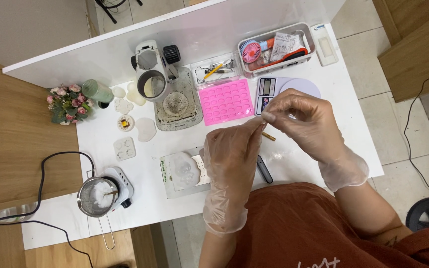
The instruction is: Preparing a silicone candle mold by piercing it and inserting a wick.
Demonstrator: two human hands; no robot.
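Both hands wear thin clear gloves and meet above the middle of the white bench [323, 99], toward its near edge. The left hand [232, 154] has its fingertips drawn together in a tight grip, thumb against forefinger, at the upper end of a thin brown stick [268, 136] that slants down to the right. The right hand [304, 121] is likewise pinched shut, its thumb and forefinger pressed together just beside the left fingertips; whether it grips the stick itself or something too small to see, I cannot tell. Under the left hand lies a clear mould [184, 169] on a grey block. A small dark tool [264, 169] lies just right of the left wrist. Behind the hands sit a pink mould tray [226, 101] and a white scale [286, 88], nearer the far edge.
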